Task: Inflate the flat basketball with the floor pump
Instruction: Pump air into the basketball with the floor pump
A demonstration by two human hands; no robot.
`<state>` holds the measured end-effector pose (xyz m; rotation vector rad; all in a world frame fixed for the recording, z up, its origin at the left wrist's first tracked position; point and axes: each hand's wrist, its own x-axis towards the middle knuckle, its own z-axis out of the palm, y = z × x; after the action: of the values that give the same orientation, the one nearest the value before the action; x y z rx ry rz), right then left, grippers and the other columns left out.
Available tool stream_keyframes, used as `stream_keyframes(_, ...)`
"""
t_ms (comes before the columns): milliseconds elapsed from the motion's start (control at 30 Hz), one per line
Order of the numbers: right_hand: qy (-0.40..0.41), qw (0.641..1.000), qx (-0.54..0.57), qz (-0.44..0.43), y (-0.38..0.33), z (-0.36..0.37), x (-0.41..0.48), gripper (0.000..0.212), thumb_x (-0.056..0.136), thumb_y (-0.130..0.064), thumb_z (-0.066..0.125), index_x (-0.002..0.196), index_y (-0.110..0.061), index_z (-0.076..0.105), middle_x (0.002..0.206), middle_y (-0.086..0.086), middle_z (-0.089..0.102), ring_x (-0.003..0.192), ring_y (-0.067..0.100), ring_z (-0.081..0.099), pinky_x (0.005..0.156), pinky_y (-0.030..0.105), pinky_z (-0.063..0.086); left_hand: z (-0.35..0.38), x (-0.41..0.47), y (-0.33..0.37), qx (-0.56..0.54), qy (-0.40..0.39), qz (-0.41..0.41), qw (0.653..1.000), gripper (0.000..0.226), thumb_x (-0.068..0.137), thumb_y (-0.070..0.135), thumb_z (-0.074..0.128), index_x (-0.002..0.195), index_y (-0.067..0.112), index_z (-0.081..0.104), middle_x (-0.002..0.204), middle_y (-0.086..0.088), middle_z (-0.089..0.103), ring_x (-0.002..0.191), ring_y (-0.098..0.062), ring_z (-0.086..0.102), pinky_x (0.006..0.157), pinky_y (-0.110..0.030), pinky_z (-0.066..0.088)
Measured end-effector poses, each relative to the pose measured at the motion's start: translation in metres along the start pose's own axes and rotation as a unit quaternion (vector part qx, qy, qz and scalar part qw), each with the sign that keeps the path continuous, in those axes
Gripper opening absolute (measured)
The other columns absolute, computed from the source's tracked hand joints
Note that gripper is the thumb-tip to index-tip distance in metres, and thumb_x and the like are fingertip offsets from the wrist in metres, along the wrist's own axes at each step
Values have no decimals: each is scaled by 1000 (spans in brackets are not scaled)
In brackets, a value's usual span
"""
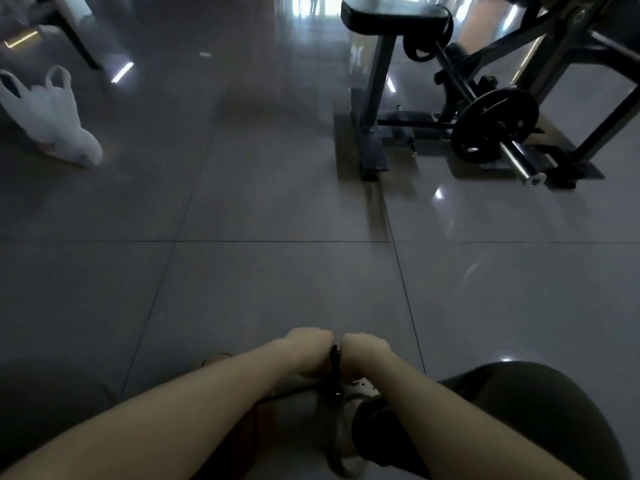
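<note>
At the bottom centre, my left hand [310,351] and my right hand [363,355] grip the two sides of the floor pump's handle, fists side by side. Between them the black pump shaft [335,372] runs straight down toward my pale shoe [346,434], which stands at its base. A thin dark hose [284,393] leads left from the pump under my left forearm. The orange basketball [259,424] shows only as a dim patch below that forearm, mostly hidden.
The floor is glossy grey tile [277,271]. A weight machine with a padded seat [394,15] and a black plate on a steel bar [495,126] stands at the back right. A white plastic bag [52,116] lies at the far left beside chair legs.
</note>
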<state>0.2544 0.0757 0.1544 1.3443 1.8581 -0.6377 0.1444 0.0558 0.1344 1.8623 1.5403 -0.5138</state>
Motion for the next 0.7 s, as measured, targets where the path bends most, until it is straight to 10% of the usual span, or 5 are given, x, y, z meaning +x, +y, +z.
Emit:
stream_keyframes(233, 22, 991, 120, -63, 30, -114, -70, 12, 83, -13, 73, 86, -8, 62, 73, 6, 56, 59, 16, 51, 56, 28, 50, -126, -54, 8, -67, 60, 49, 995, 19, 86, 22, 72, 68, 22, 66, 66, 6, 61, 59, -13, 56, 57, -28, 43)
stream_keyframes(700, 51, 999, -1, -18, 10, 10, 15, 15, 90, -28, 61, 99, -16, 62, 98, 4, 65, 94, 27, 66, 85, 39, 56, 16, 11, 3, -46, 43, -14, 998, 34, 94, 31, 65, 118, 7, 60, 121, -15, 65, 112, -34, 64, 84, -38, 47)
